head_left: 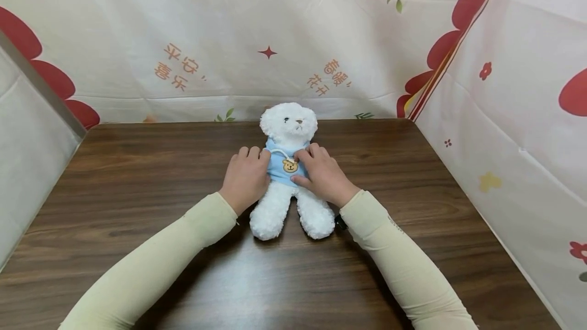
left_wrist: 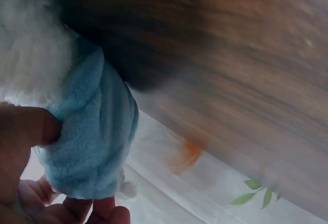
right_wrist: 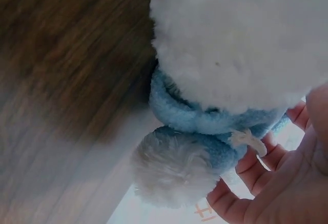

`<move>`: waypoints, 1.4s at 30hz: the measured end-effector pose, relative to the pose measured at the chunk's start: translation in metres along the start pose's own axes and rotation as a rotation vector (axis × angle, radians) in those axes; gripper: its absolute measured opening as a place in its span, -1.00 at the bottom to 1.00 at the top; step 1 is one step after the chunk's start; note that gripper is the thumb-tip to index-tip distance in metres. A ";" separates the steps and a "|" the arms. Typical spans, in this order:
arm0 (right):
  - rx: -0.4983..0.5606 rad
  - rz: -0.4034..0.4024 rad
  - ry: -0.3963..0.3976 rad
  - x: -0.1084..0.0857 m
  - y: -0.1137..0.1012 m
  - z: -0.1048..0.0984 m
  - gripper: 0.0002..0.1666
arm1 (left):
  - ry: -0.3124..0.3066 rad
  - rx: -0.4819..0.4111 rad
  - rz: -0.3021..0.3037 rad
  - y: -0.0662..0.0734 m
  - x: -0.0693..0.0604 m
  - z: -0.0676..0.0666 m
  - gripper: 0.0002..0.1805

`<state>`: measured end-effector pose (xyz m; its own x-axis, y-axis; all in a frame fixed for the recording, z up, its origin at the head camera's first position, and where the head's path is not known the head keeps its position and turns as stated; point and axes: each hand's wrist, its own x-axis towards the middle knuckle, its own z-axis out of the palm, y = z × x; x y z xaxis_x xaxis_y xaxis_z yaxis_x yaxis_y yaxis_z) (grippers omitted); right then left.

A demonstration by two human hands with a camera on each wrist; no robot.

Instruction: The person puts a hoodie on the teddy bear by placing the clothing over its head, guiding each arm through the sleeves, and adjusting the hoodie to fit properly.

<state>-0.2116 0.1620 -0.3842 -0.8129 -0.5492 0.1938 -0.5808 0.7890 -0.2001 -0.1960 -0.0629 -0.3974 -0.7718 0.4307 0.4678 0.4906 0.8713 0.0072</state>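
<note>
A white teddy bear (head_left: pixel 273 211) in a blue hoodie (head_left: pixel 281 176) is on the table, head toward the back, legs toward me. A small bear face patch (head_left: pixel 290 166) and a pale drawstring (head_left: pixel 278 151) show on its chest. My left hand (head_left: pixel 246 177) grips the hoodie's left side; in the left wrist view its thumb (left_wrist: pixel 43 126) presses the blue cloth, with curled fingertips at the far edge. On the opposite side my right hand (head_left: pixel 326 174) holds the bear, thumb on the lower front. The right wrist view shows its fingers (right_wrist: pixel 228 203) curled beside the bear's fluffy paw (right_wrist: pixel 174 170).
The brown wood-grain table (head_left: pixel 151 167) extends on both sides of the bear. A white printed cloth (head_left: pixel 220 29) hangs behind its back edge, and another cloth panel (head_left: pixel 518 116) borders the right. A pale panel (head_left: pixel 32 131) stands along the left.
</note>
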 end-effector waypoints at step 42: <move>0.011 0.000 0.009 -0.002 0.001 0.003 -0.47 | 0.054 -0.145 0.226 -0.034 -0.012 -0.014 -0.88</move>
<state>-0.2109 0.1629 -0.3874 -0.8127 -0.5464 0.2027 -0.5810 0.7862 -0.2106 -0.1976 -0.1016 -0.3906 -0.6157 0.5937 0.5182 0.7037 0.7101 0.0225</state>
